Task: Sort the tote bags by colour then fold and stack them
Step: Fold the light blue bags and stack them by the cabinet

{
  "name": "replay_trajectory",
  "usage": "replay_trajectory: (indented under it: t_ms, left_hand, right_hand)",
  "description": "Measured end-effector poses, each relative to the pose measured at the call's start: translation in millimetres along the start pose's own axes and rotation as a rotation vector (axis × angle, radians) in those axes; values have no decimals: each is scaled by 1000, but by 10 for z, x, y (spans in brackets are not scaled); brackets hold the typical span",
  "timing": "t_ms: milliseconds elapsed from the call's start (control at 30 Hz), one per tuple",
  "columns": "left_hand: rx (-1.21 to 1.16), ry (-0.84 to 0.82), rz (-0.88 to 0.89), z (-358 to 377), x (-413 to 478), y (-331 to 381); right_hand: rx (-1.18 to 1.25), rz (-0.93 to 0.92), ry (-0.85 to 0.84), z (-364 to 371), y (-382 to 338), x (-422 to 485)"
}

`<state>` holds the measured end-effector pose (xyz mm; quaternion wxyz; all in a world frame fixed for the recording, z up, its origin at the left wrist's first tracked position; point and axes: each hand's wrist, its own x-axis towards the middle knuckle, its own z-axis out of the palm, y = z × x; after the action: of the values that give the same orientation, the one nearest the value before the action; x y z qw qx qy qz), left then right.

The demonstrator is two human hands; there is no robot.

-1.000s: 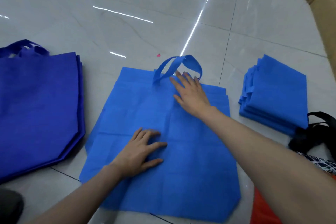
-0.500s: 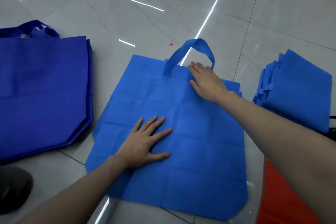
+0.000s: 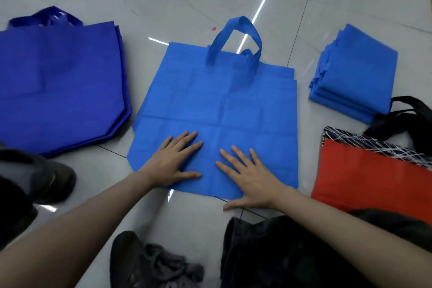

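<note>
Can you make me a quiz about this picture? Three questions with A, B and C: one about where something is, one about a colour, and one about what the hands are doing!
1. Where is the stack of folded light blue bags?
A) to the right of the flat light blue tote bag
B) to its left
C) on top of it

2. What colour is the pile of unfolded bags on the left?
A) green
B) dark blue
C) yellow

3. What are the left hand and right hand doing?
A) pulling the handles
B) pressing flat on the tote bag, fingers straight
C) lifting it into the air

Answers:
1 A, the stack lies beyond the flat bag's right edge.
2 B, the pile is a deeper blue than the bag in the middle.
3 B, both hands lie spread on the near part of the bag.
</note>
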<state>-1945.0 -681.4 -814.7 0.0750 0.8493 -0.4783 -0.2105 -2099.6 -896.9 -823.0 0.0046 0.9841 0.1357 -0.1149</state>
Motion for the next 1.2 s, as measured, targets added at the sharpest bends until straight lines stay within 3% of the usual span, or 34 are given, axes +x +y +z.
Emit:
replay_trajectory:
  t_ms: [167, 300, 400, 567, 667, 767, 867, 1033, 1200]
  left_hand:
    - [-135, -27, 53, -43, -108, 24]
    - [-78, -10, 119, -99, -181, -28]
    - [44, 101, 191, -185, -205, -76]
    - [-9, 342, 81, -433, -219, -102]
    - [-37, 493, 68, -588, -194, -82]
    - [-14, 576, 49, -741, -142, -128]
    - [-315, 574, -168, -868, -133, -259]
    - [-979, 612, -361, -934, -73, -510]
    - [-1053, 725, -528, -929, 231, -472]
  right_hand:
    - [49, -28, 136, -57, 78, 16]
    - [97, 28, 167, -167, 105, 105]
    - [205, 43, 100, -288, 167, 133]
    - [111, 18, 273, -364, 316, -36]
    - [179, 138, 365, -353, 558, -236]
    - [483, 394, 535, -460, 791, -389]
    - [900, 643, 666, -603, 999, -419]
    - [1130, 746, 766, -873, 1210, -315]
    - [1402, 715, 789, -882, 1350, -224]
